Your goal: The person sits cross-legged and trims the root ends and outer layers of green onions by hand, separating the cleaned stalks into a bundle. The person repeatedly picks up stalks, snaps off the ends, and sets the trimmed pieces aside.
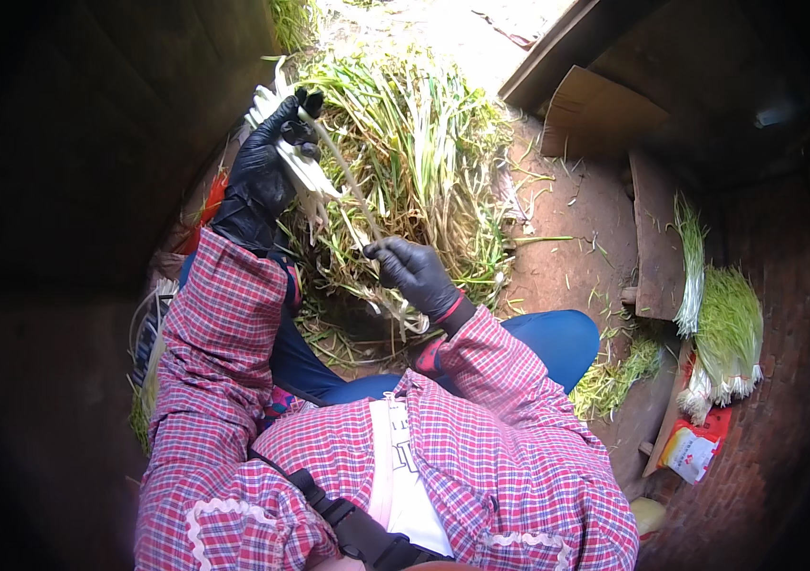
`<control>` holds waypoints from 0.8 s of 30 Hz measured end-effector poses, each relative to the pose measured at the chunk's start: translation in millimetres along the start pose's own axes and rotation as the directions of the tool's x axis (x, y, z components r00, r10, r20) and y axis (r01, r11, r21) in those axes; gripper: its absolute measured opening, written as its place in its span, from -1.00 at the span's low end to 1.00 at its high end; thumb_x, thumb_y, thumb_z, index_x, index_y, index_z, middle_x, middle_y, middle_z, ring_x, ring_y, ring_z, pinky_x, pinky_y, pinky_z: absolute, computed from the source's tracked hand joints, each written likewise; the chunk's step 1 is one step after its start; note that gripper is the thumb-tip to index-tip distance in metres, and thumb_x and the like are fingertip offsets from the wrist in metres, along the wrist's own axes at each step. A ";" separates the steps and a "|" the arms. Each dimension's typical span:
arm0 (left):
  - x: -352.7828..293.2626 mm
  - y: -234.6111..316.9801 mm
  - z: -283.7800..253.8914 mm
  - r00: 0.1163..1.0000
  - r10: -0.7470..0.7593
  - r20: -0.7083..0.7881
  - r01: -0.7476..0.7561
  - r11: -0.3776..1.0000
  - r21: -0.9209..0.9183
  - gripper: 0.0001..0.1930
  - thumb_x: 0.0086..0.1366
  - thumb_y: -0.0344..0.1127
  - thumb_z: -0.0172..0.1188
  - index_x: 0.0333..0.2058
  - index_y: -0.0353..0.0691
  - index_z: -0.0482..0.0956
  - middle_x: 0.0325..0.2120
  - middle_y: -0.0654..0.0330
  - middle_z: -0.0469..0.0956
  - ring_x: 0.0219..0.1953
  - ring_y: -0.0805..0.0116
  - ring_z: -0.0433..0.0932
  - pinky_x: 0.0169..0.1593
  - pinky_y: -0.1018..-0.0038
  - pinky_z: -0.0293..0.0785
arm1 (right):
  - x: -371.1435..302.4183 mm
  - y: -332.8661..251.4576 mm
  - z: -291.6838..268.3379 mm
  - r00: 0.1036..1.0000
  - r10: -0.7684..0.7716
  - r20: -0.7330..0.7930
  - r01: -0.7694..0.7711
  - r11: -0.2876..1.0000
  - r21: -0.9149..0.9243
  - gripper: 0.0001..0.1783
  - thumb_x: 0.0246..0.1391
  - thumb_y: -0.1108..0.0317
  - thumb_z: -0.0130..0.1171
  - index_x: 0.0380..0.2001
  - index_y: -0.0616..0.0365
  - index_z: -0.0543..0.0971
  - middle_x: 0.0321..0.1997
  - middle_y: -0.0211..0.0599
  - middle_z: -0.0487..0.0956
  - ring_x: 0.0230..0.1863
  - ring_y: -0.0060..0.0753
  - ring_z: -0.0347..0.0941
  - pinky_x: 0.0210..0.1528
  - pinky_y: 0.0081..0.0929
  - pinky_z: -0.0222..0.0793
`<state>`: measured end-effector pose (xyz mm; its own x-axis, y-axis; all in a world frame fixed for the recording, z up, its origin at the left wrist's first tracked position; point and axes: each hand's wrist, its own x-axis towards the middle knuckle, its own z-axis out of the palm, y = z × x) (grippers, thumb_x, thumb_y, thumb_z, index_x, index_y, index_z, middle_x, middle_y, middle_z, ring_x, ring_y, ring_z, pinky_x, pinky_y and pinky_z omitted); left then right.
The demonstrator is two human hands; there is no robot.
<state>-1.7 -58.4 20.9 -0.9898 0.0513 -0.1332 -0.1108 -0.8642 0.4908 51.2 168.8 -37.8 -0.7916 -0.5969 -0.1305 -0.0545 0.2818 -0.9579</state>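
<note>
Head view, looking down over a plaid shirt and blue trousers; the person appears to be seated low.

Left hand (267, 171), black glove, is raised away from the body. Its fingers are clenched around the white ends of a scallion bunch (308, 171), held high so that the stalks hang free of the lap.

Right hand (414, 271), also gloved, sits lower and closer to the body. Its fingers pinch a thin pale strip (348, 181) that runs up to the bunch. The strip looks taut between the two hands, and is probably an outer skin being pulled off, though I cannot tell for certain. Hands apart, one high and one low, gives the pull its length.

Directly below and beyond the hands is a loose scallion pile (424, 162) on the dirt floor (566, 247), within easy reach.

At right, well apart from the pile, neat bundles (728, 333) lie with white ends together, kept separate from the loose stock. A bag (690, 447) is just below them. Cardboard (595, 114) leans at upper right.
</note>
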 end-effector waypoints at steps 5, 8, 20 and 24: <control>-14.5 -50.0 9.6 0.988 0.035 -0.153 0.039 0.889 0.456 -0.65 0.18 -0.41 0.11 -0.05 -0.36 0.38 -0.18 0.07 0.52 -0.24 0.37 0.52 -0.26 0.46 0.51 | 26.1 -1.4 -17.4 0.918 -0.316 -0.238 0.284 0.945 -0.160 -0.75 0.14 0.25 -0.02 -0.45 0.18 0.54 -0.70 -0.21 0.46 -0.73 -0.48 0.36 -0.66 -0.47 0.25; -12.0 -52.8 2.7 0.984 -0.146 -0.098 0.171 0.923 0.344 -0.64 0.20 -0.42 0.08 -0.03 -0.37 0.36 -0.24 0.04 0.54 -0.21 0.27 0.54 -0.07 0.31 0.48 | 49.5 3.7 -25.6 0.997 -0.081 -0.022 0.080 0.996 -0.045 -0.58 0.13 0.04 -0.04 -0.49 0.17 0.56 -0.63 -0.31 0.53 -0.68 -0.46 0.39 -0.60 -0.47 0.30; -4.5 -43.4 0.9 0.996 -0.089 0.013 0.089 0.995 -0.043 -0.68 0.19 -0.35 0.08 -0.05 -0.18 0.42 -0.32 0.30 0.55 -0.33 0.44 0.52 -0.17 0.24 0.47 | 41.0 49.2 -105.7 0.914 -0.048 -0.403 -0.124 0.912 -0.391 -0.81 0.09 0.24 0.03 -0.34 0.12 0.50 -0.45 -0.23 0.58 -0.44 -0.42 0.50 -0.37 -0.44 0.41; -10.9 -51.2 8.3 0.989 -0.138 -0.055 0.145 0.981 0.130 -0.71 0.17 -0.37 0.07 -0.11 -0.25 0.44 -0.35 0.26 0.54 -0.34 0.43 0.51 -0.18 0.32 0.47 | 8.0 14.0 -108.2 0.748 -0.304 -0.590 0.492 0.851 0.186 -0.85 0.04 0.46 0.13 -0.32 0.30 0.48 -0.44 -0.27 0.58 -0.39 -0.52 0.50 -0.31 -0.57 0.42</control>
<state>13.9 -10.6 4.4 -0.9584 0.1426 -0.2473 -0.2635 -0.7753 0.5740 -21.8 249.3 -24.5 -0.9346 -0.0890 0.3443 -0.3228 -0.1935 -0.9265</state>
